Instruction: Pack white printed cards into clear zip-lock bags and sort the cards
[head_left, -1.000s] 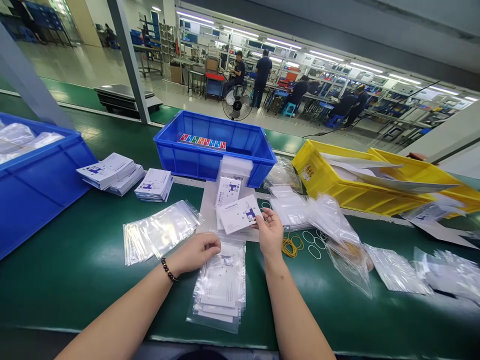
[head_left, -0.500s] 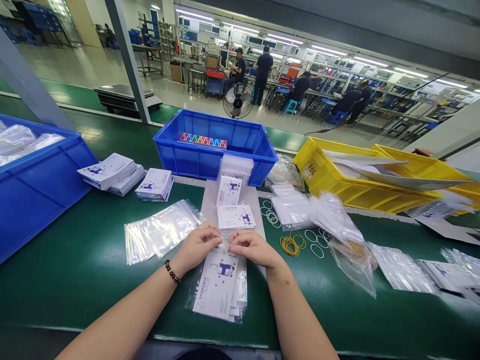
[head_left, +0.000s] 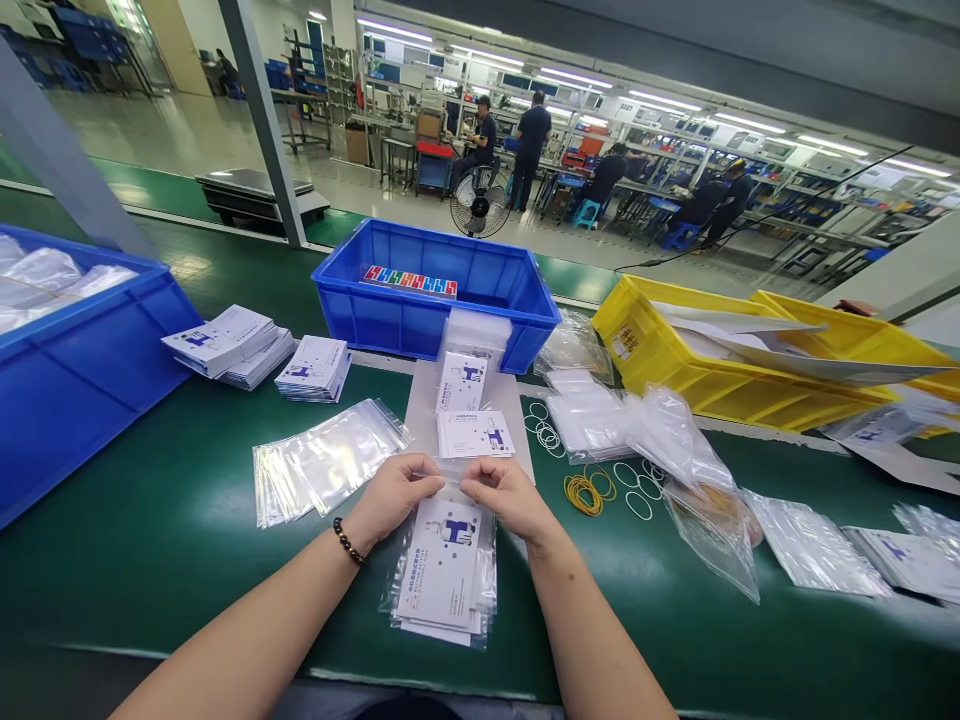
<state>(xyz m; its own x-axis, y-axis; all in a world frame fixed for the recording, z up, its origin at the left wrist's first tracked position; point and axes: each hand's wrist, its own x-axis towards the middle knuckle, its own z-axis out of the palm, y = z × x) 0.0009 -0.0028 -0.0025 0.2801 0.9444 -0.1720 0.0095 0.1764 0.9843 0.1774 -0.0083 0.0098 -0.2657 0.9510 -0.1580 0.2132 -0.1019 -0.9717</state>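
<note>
My left hand (head_left: 399,500) and my right hand (head_left: 504,492) face each other, both pinching the upper edge of a clear plastic bag (head_left: 453,492). Inside the bag lies a white printed booklet (head_left: 442,560) with a blue-and-white device picture. Under it, on the green table, are more bagged booklets. Just beyond my fingers sits a small stack of white booklets (head_left: 475,434), and behind that another bagged booklet (head_left: 462,382) leans by the blue bin. Flat clear bags (head_left: 330,460) are fanned out left of my left hand.
A blue bin (head_left: 435,330) stands ahead, another blue bin (head_left: 82,390) at left, yellow bins (head_left: 750,390) at right. Booklet stacks (head_left: 311,368) sit at back left. Rubber bands (head_left: 583,494) and plastic bags (head_left: 675,430) lie right. Several people work in the background.
My hands have shifted slightly at the bag's top edge, the right one turning its knuckles up. The bagged booklet has straightened a little over the pile. The whole view has drifted slightly.
</note>
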